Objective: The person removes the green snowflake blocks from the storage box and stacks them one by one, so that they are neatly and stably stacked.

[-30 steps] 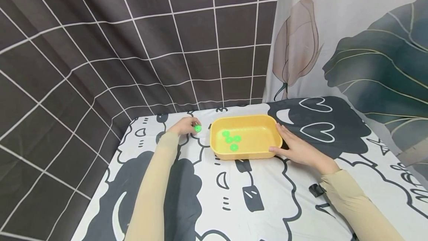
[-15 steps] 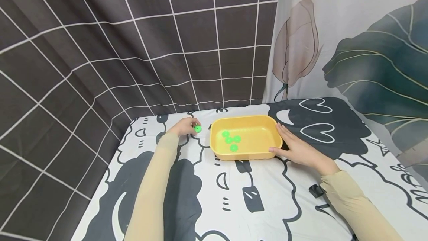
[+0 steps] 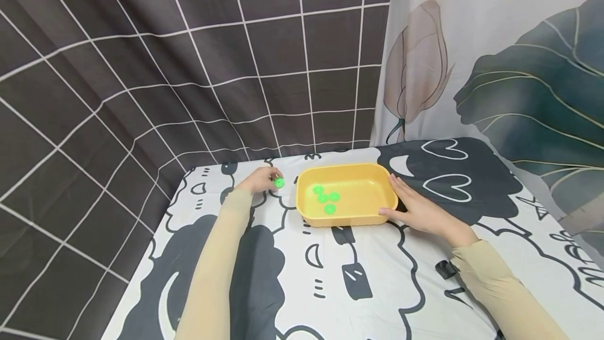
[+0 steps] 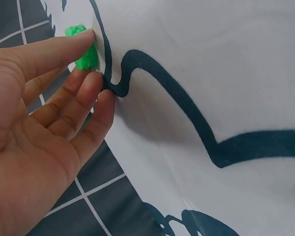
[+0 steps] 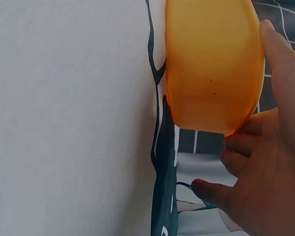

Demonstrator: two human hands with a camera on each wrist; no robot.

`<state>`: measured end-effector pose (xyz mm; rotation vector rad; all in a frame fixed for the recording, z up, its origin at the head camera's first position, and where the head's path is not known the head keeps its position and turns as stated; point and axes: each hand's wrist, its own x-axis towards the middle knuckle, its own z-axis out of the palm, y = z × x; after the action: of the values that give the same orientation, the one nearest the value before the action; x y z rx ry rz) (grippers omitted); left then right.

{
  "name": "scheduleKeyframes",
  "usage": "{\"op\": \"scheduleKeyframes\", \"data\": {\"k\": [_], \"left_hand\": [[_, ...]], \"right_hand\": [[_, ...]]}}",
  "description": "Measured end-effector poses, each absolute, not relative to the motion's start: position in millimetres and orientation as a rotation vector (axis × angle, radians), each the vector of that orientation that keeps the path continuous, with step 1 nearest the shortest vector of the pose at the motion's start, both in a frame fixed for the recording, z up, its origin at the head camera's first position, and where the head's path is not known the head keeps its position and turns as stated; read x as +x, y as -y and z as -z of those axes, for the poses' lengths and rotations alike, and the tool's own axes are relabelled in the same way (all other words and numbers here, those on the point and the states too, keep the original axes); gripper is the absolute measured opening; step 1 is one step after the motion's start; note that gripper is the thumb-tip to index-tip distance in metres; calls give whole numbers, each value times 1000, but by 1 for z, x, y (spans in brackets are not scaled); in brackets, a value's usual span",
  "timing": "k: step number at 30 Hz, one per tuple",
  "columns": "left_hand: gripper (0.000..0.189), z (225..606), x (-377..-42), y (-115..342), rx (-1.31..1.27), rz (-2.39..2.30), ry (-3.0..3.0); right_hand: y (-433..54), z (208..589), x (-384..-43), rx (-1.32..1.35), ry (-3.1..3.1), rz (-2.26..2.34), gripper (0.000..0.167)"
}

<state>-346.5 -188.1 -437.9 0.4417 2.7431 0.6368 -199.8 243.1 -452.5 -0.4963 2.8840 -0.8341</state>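
Observation:
My left hand (image 3: 259,179) is at the left of the yellow tub, close over the cloth, and pinches a small bright green round piece (image 3: 279,183) with a notched rim. In the left wrist view the green piece (image 4: 87,58) shows knobbly edges between thumb and fingers. The yellow tub (image 3: 349,221) sits on the cloth. Several similar green pieces (image 3: 330,209) lie in its left half. My right hand (image 3: 417,208) rests against the tub's right end, fingers extended along the rim and thumb at the near corner. The right wrist view shows fingertips touching the tub's wall (image 5: 214,69).
A white cloth (image 3: 302,266) with dark cartoon prints covers the surface. A dark gridded curtain (image 3: 212,67) hangs behind and at the left, and a floral curtain (image 3: 509,88) at the right. A small black object (image 3: 445,269) shows beside the right sleeve.

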Motion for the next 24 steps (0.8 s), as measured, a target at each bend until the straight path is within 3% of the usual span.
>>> {"op": "scheduleKeyframes", "data": {"k": [14, 24], "left_hand": [[47, 417, -344, 190, 494, -645, -2782], [44, 382, -351, 155, 647, -699, -2810]], "right_hand": [[-244, 455, -200, -507, -2876, 839, 105], [-243, 453, -200, -497, -2878, 835, 106]]}}
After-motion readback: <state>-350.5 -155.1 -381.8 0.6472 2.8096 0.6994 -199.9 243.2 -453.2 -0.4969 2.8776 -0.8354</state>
